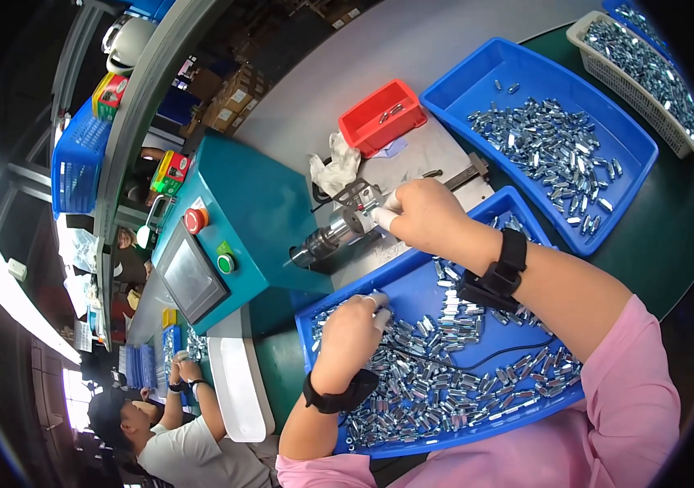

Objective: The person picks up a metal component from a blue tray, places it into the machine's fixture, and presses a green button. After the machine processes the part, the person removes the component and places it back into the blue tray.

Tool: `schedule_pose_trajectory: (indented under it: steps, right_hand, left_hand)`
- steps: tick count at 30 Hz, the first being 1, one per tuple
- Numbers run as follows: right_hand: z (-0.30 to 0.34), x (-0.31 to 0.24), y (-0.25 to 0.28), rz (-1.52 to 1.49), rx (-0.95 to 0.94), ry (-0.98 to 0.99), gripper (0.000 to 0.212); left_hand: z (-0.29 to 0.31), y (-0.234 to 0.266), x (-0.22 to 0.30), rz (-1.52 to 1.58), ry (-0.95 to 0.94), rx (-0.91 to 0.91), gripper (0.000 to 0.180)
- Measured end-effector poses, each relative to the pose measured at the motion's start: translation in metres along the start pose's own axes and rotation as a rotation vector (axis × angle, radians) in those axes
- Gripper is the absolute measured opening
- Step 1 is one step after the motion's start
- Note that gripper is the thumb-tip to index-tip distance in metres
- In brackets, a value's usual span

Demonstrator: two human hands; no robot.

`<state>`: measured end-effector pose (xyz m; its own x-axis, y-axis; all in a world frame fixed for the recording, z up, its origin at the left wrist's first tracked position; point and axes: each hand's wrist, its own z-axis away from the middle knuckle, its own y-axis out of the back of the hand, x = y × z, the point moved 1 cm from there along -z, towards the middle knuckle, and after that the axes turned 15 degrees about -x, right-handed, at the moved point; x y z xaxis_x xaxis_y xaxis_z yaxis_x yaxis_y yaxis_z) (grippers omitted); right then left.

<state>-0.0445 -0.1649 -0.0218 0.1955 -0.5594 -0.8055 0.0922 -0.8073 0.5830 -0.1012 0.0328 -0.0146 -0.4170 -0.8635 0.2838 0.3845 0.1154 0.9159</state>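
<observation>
Currently, the right hand (424, 213) is at the front end of the metal chuck (327, 241), which comes out from the teal machine (261, 203). Its thumb and forefinger are brought close together there, but I cannot tell if a piece is held between them. The left hand (351, 333) is lower, inside the near blue tray (416, 286), with bent fingers among the shiny hexagonal metal fittings (436, 407); whether it grips one of them, I cannot tell. The fingertips of both hands have white coverings, and each wrist wears a black band (511, 264).

The fittings lie loose in this near tray, mostly in its lower part, and a second heap rests in the far blue tray (481, 69) at the upper right. Beyond that tray, a white basket (632, 93) is also filled with small metal pieces. Behind the right hand stands a red bin (400, 140) with a few pieces inside, and just beside it lies a crumpled white cloth (337, 168). On the machine there are a red button (196, 220), a green button (226, 263) and a dark screen (191, 278). At the lower left, a co-worker (192, 451) sits near a long white tray (233, 382).
</observation>
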Motion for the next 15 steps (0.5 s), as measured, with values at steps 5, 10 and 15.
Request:
schedule_pose_trajectory:
  steps: [5,10,15]
  right_hand:
    - [0.009,-0.005,-0.009,-0.277,-0.159,-0.068,0.026]
    - [0.013,0.0,-0.025,-0.543,-0.155,-0.059,0.022]
    - [0.016,0.0,-0.034,-0.626,-0.131,-0.054,0.026]
  left_hand:
    - [-0.006,-0.019,-0.018,-0.081,-0.095,-0.033,0.017]
    - [-0.011,-0.026,-0.019,-0.045,-0.146,-0.029,0.017]
    - [-0.009,-0.025,-0.013,0.007,-0.215,0.082,0.016]
